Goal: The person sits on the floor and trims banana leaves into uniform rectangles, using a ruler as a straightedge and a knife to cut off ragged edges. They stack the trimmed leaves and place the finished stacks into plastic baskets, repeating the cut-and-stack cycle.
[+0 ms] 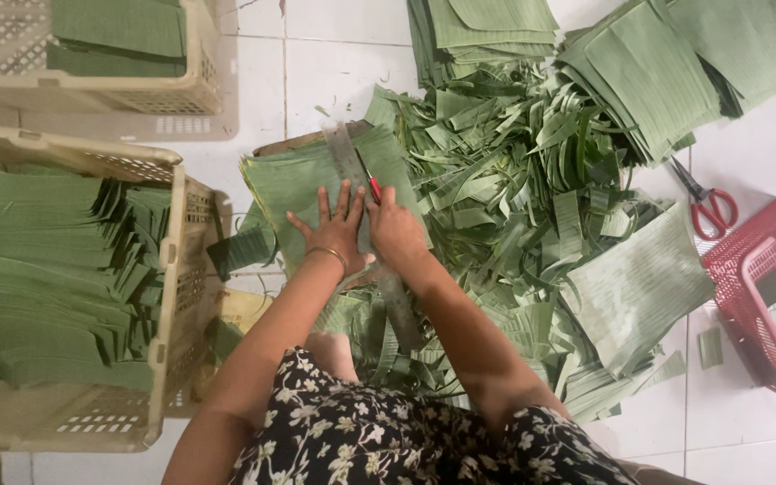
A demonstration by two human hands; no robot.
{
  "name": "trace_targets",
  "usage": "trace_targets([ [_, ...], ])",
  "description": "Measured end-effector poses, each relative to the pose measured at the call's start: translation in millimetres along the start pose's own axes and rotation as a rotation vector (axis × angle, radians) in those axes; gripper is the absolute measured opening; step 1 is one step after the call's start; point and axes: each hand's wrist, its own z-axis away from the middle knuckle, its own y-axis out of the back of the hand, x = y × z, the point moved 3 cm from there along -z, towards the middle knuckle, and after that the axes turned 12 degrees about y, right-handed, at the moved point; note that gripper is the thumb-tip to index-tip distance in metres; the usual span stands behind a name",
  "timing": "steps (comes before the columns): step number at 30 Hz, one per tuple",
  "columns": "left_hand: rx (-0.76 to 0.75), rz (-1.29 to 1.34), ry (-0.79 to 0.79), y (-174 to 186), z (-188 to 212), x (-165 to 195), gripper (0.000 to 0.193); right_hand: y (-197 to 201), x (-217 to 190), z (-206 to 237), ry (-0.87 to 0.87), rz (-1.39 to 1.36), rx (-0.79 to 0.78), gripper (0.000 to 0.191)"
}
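Leaf sheets are lying stacked on a board on the tiled floor, right in front of the person, w/ a metal ruler running across the stack top to bottom. Left hand is pressing flat, fingers spread, on the ruler and stack, so an open palm, not grasping anything. Right hand is sitting just beside it, clenched around a small cutter w/ a red handle whose tip is touching the ruler's right edge; blade itself is too small to make out.

Done so far, judging by what's lying about: a lot. Big crate at left is holding rows of cut leaf pieces, packed close. Second crate at top left is holding a flat stack too. More trimmed squares are piling up at top centre and top right, plus one loose sheet at right. Heap of narrow offcut strips is spreading between the stack and those piles, approx. the middle of the floor.

Left to do: the stack under the ruler is looking like it's mid-trim. Can't tell how many uncut leaves are remaining. Red scissors are lying idle at right, near a red basket.
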Motion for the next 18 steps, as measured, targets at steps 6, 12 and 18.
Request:
trace_targets([
  [6,0.002,-0.011,-0.010,-3.1,-3.3,0.1,0.125,-6.6,-1.3,-11.9,0.011,0.042,-0.041,0.035],
  [12,-0.013,-0.016,-0.025,-5.4,-6.4,0.6,0.123,-0.3,-8.9,-13.7,-0.020,-0.029,-0.038,0.036],
  [18,0.034,-0.013,-0.042,-8.4,-7.1,-0.1,0.122,4.7,-6.9,-29.8,-0.041,-0.082,-0.096,0.040],
])
